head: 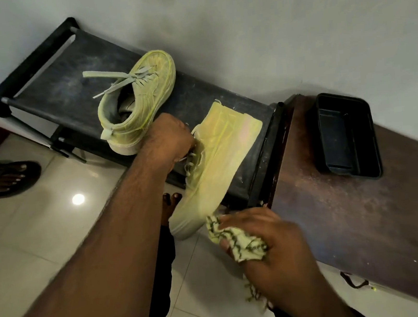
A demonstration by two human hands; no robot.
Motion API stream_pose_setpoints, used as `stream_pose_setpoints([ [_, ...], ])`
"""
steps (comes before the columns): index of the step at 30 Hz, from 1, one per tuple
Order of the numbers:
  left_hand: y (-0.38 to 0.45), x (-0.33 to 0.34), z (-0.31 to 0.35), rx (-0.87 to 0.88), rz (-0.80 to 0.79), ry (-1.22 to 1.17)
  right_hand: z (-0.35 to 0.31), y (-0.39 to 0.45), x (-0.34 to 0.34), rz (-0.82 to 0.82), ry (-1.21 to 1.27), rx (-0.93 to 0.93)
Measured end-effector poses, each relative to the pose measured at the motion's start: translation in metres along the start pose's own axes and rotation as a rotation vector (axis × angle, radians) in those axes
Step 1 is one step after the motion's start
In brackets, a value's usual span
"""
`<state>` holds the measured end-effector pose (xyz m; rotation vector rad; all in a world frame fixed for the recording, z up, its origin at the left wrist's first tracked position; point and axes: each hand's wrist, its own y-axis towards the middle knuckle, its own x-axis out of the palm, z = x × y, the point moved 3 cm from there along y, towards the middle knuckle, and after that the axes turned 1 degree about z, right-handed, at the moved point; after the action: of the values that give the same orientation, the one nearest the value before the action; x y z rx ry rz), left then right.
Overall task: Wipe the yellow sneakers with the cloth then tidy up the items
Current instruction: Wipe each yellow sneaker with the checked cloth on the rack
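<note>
The left hand (170,136), arm stretched forward, grips the tilted sneaker (213,165) at its laces, while the right hand (267,248), just below the toe, clutches the bunched cloth (237,241).

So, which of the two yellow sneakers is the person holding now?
The nearer sneaker, gripped by the left hand at its laces, beside the cloth. The other sneaker lies untouched.

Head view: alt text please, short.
A left hand grips a yellow sneaker on a black rack while the right hand holds a crumpled cloth at its toe. A second sneaker rests behind.
</note>
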<state>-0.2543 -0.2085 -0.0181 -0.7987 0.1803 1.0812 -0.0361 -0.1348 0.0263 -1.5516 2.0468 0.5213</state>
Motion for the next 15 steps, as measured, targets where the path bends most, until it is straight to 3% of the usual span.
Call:
stream_pose_setpoints([
  [3,-0.003,0.002,0.002,0.010,-0.016,0.019,-0.002,0.005,0.002,0.035,-0.085,-0.069],
  [9,-0.008,0.000,0.003,-0.025,-0.114,-0.142,-0.004,0.009,-0.050,0.386,-0.254,-0.077],
  [11,-0.010,0.001,0.005,-0.016,-0.159,-0.184,-0.005,0.016,-0.049,0.358,-0.328,-0.167],
  [13,-0.010,0.004,0.005,-0.016,-0.176,-0.199,-0.005,0.021,-0.034,0.223,-0.337,-0.261],
  [15,-0.008,0.006,0.002,-0.017,-0.157,-0.179,-0.002,0.020,-0.016,0.145,-0.321,-0.252],
])
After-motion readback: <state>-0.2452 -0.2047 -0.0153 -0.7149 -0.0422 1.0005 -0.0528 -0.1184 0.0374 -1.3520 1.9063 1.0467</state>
